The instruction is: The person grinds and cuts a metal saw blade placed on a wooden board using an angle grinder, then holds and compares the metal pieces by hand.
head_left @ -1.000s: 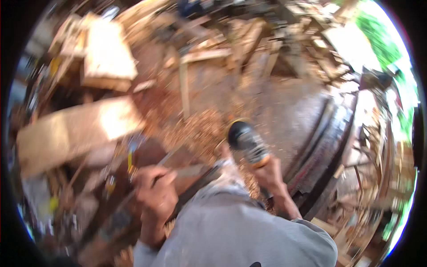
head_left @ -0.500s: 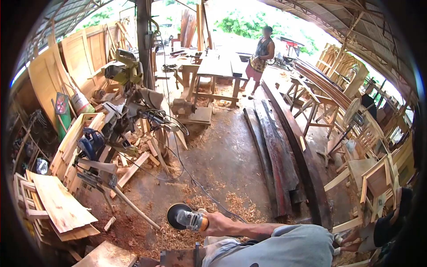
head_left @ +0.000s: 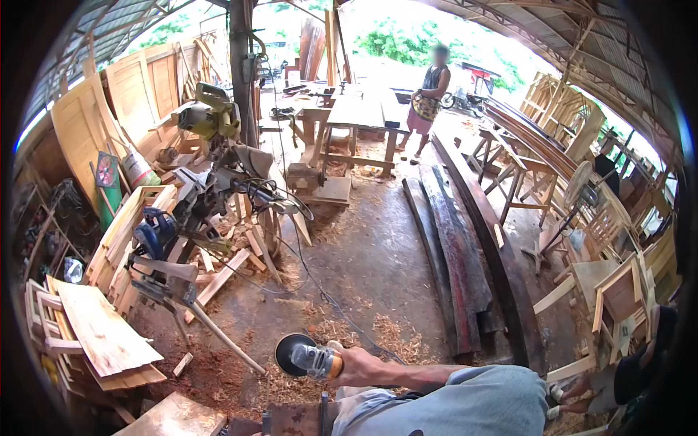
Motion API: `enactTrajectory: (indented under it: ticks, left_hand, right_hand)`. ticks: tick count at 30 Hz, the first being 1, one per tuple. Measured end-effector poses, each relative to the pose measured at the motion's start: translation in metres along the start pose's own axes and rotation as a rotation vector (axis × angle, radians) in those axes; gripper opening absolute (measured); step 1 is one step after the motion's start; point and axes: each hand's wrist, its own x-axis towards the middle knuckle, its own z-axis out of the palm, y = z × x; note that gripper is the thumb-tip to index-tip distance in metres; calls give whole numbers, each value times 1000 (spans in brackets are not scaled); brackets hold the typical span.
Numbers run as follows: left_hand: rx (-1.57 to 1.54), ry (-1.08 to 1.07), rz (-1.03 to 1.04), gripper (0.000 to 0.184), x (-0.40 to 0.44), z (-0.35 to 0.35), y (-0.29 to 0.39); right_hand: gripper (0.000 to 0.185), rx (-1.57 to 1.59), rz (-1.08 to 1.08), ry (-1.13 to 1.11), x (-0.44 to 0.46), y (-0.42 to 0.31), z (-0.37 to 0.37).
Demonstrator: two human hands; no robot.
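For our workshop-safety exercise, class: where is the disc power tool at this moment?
The disc power tool is low in the head view, just left of centre, gripped in the person's right hand above the shavings-strewn floor.

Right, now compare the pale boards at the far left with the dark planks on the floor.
The pale boards are light yellowish; the dark planks are nearly black, with reddish patches. The pale boards look short and broad, the dark planks long and narrow. The pale boards sit stacked; the dark planks lie side by side. Both appear to be wood.
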Motion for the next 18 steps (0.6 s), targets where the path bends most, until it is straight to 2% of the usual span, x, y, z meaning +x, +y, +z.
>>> enactTrajectory:
  ticks: [7,9,11,14,17,18]
  left_hand:
    - [-27,45,-1,24,-4,12,-17]
    - [-378,-52,47,27,-5,37,-38]
    - [-595,-121,10,29,1,68,-42]
    - [-860,-173,-126,35,12,131,-54]
    - [-1036,-231,-204,43,14,170,-72]
    - [-1038,-279,-209,45,13,163,-57]
  right_hand:
    - [39,100,-42,17,2,-6,3]
    - [39,125,13,62,10,-12,10]
    - [39,152,65,111,20,-18,17]
    - [36,481,-111,179,33,-27,24]
    - [31,594,-138,218,38,-51,20]
    - [28,635,-144,196,34,-66,14]
